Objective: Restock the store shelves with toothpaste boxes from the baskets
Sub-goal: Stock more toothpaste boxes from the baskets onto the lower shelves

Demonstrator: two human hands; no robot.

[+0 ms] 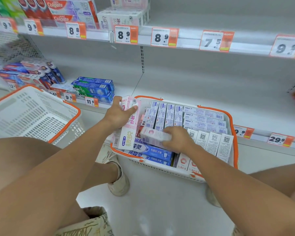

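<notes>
Restocking was only partly done: you were taking boxes out of the full basket

Your left hand (118, 114) gripped a pink and white toothpaste box (128, 123), fingers curled round its upper end, at 9 o'clock of the full basket (232, 120). Your right hand (178, 138) closed on a second, smaller pink box (153, 136) lying on the blue boxes (153, 153). Many boxes were left inside. The other basket (32, 113), at 9 o'clock, looked empty. The lower shelf (194, 86) at 12 o'clock was mostly bare, so I judge much work remained

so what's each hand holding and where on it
Left hand grips a pink-and-white box near its upper end; right hand grips a smaller pink box at its right end.
</notes>
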